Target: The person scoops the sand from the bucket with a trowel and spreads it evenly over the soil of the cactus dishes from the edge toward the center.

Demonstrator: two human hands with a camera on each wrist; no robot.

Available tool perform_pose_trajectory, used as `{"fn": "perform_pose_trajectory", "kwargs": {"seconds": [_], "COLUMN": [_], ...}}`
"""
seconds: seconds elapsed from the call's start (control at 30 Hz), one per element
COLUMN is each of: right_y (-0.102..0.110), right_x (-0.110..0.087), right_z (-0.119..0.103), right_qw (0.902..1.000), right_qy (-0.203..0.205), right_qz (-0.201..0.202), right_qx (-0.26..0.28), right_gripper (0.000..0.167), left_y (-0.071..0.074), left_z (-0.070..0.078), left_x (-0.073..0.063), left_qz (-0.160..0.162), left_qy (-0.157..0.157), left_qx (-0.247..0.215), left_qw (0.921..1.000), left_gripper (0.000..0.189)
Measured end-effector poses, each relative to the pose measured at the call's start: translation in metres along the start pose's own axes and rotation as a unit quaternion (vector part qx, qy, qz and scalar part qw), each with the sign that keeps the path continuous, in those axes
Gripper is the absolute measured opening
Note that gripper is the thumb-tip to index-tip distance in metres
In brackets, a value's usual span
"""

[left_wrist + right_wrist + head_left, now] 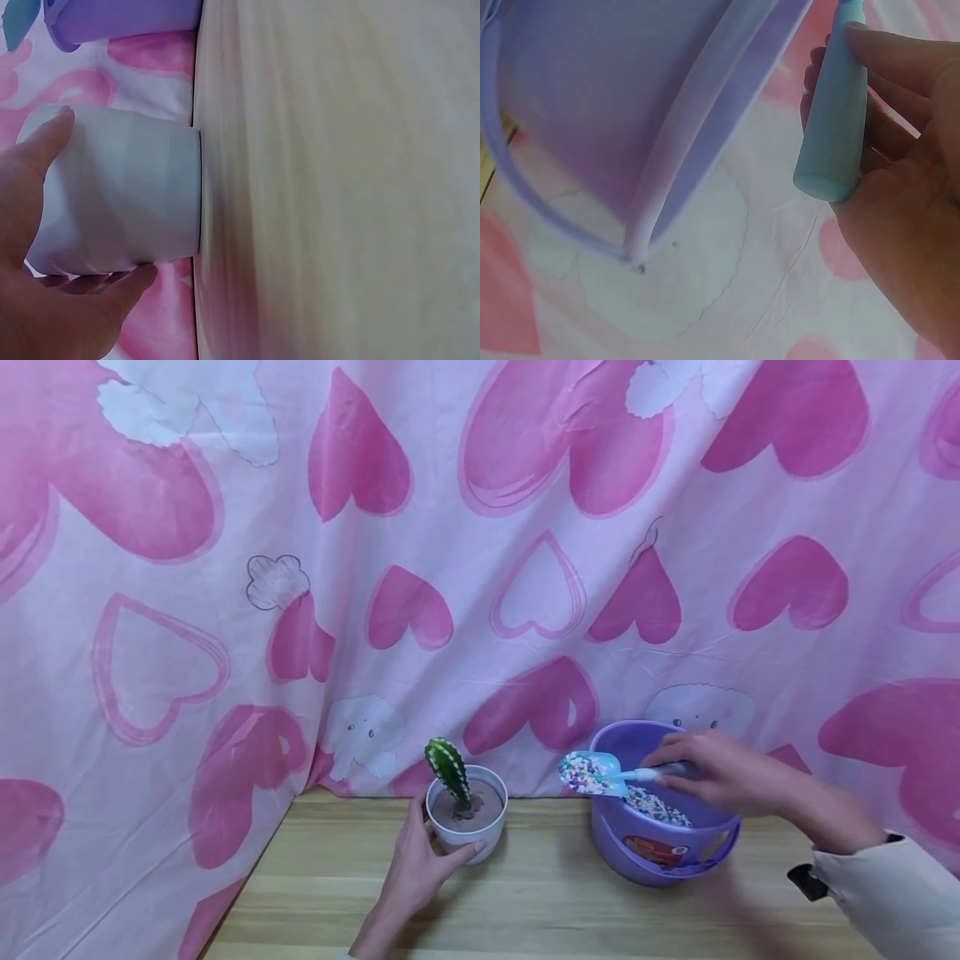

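Observation:
A white plant pot [483, 839] holding brown soil and a small green cactus [447, 768] stands on the table. My left hand [416, 864] grips it from the left, thumb across the front and fingers round the other side, as the pot wall [127, 191] in the left wrist view also shows. In my right hand [723, 772] is a light-blue toy shovel [615, 783], held by its handle [832, 120]. Small multicoloured pellets [583, 772] heap on its blade, which reaches past the left rim of a purple bucket [626, 843]. More pellets [656, 807] lie inside the bucket.
The wooden table [540, 902] meets a pink heart-print cloth [525, 585] at its back and left edges. The bucket's purple handle [637, 860] hangs down its front. Pot and bucket stand apart, with bare tabletop between them.

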State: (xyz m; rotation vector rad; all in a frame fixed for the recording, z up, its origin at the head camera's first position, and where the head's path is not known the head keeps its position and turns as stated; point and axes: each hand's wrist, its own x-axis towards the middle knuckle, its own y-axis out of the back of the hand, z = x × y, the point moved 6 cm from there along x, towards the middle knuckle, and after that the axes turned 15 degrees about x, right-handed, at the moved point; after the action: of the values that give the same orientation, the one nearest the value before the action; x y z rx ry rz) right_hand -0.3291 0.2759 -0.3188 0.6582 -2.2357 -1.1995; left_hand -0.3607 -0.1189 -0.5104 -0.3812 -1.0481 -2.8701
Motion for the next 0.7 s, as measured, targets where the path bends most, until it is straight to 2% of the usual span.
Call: {"fn": "perform_pose_trajectory", "kwargs": {"seconds": [0.2,0.3,0.43,0.7], "right_y": [-0.013,-0.021,-0.03,-0.046], "right_x": [0.018,0.027,0.038,0.053], "right_z": [-0.009,-0.015,-0.021,-0.031], "right_qw": [0.9993,0.9985,0.9976,0.9967], "right_qy": [0.01,0.03,0.053,0.065], "right_qz": [-0.016,-0.019,-0.02,-0.031], "right_qx": [0.034,0.042,0.04,0.038], "right_gripper": [0.021,0.02,0.021,0.023], "left_y": [0.003,0.004,0.005,0.009], "left_z": [-0.002,-0.003,-0.004,-0.009], "left_x": [-0.001,-0.002,-0.003,-0.006], "left_qz": [-0.005,-0.008,-0.018,-0.042], "left_qy": [-0.003,-0.004,-0.007,-0.007], "left_qx": [-0.001,-0.002,-0.004,-0.011], "left_qw": [1.0,1.0,0.9998,0.999], "left_gripper": [0.119,0.119,0.122,0.124]}}
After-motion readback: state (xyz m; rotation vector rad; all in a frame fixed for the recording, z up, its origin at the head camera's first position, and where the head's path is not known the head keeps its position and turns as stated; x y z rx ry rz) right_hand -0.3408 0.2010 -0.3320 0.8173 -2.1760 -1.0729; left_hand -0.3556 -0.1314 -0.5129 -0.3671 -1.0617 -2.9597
